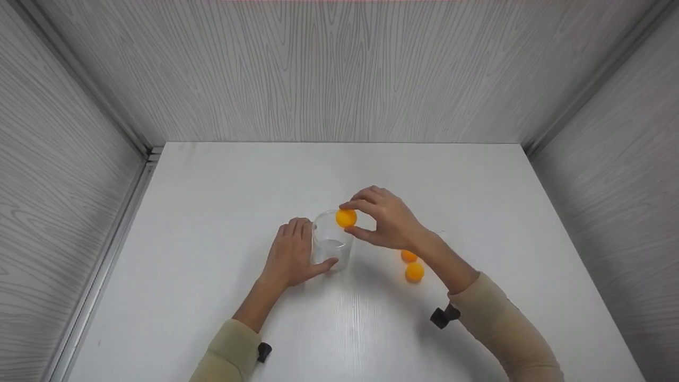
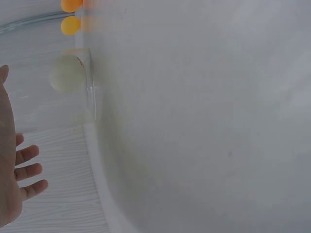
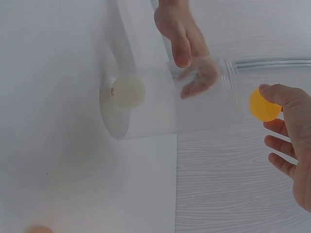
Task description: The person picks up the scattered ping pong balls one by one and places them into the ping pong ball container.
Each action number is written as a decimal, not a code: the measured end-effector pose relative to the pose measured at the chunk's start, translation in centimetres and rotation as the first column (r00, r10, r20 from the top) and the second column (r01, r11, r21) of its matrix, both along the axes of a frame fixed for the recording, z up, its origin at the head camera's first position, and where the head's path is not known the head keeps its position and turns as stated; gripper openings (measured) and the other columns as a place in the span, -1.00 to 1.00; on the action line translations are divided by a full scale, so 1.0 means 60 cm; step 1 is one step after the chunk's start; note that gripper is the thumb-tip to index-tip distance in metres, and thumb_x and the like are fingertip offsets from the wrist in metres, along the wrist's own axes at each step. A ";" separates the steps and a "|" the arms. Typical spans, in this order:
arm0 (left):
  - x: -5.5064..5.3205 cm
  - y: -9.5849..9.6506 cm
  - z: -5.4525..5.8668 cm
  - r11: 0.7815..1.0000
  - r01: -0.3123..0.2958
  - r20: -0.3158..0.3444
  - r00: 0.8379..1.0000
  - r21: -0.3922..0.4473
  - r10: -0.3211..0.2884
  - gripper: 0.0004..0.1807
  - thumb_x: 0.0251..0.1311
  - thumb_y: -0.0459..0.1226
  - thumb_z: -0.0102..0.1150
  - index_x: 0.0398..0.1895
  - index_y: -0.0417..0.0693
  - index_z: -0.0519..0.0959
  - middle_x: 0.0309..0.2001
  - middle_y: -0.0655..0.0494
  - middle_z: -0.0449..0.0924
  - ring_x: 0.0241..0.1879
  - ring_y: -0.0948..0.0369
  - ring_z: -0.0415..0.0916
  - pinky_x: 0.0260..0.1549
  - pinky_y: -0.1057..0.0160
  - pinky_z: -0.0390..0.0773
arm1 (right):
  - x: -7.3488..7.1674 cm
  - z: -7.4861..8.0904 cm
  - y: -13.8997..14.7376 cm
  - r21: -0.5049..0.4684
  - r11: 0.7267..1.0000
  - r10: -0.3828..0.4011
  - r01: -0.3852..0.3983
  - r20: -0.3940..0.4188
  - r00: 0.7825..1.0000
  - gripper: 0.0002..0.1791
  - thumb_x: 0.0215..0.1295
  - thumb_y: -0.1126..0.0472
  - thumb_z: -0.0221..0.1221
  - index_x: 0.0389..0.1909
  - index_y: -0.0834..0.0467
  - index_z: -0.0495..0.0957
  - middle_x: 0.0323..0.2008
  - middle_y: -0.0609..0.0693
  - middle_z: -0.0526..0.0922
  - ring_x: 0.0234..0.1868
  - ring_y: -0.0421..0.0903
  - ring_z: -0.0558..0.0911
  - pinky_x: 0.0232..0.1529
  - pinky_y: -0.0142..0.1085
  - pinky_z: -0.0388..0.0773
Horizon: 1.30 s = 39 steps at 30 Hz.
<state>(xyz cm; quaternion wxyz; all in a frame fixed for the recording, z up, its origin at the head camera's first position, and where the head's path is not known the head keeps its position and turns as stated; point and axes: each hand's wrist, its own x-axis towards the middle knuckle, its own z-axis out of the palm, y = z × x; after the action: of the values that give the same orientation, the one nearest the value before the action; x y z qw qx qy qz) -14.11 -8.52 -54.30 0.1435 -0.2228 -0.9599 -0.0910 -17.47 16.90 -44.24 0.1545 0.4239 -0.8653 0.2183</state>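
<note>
A tall clear jar [image 1: 339, 259] stands upright on the white table. My left hand [image 1: 290, 255] holds it from the left, thumb across the near side and fingers along the far side. Through the wall in the right wrist view, a pale whitish ball [image 3: 129, 91] shows at the jar's bottom. Between thumb and fingertips, my right hand [image 1: 390, 218] pinches an orange ping-pong ball [image 1: 346, 218] just above the jar's mouth. Two more orange balls lie on the table under the right forearm, the nearer ball [image 1: 415, 272] in full view and the farther ball [image 1: 408, 255] partly covered.
The white tabletop [image 1: 212, 185] is bounded by a wood-grain back panel [image 1: 339, 74] and side panels of the same look. Small dark devices sit at both wrists, one device [image 1: 440, 317] by the right cuff.
</note>
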 end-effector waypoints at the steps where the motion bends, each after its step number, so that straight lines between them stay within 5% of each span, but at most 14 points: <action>1: 0.000 0.000 0.000 1.000 0.001 -0.002 1.000 -0.002 -0.001 -0.05 0.17 0.46 0.14 0.21 -0.19 0.42 0.12 -0.13 0.59 0.10 -0.01 0.51 0.18 0.03 0.62 | 0.000 -0.001 -0.002 -0.001 1.000 0.000 0.000 0.003 1.000 -0.59 0.31 0.04 0.43 0.14 0.03 0.68 0.02 -0.01 0.75 0.07 0.00 0.67 0.18 -0.12 0.69; 39: 0.000 -0.002 0.001 0.999 0.016 0.009 1.000 0.033 -0.017 -0.05 0.19 0.45 0.15 0.22 -0.21 0.41 0.13 -0.13 0.57 0.14 -0.02 0.51 0.22 0.03 0.61 | -0.011 -0.041 -0.043 0.006 0.999 0.037 -0.038 0.087 0.996 -0.59 0.40 -0.03 0.35 0.18 0.04 0.66 0.03 -0.04 0.75 0.09 -0.03 0.67 0.26 -0.14 0.63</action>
<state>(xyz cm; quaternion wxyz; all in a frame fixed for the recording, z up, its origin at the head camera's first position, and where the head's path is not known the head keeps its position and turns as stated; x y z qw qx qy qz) -14.11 -8.64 -54.26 0.1421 -0.2279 -0.9571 -0.1089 -18.10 14.35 -46.71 0.1112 0.4308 -0.8639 0.2361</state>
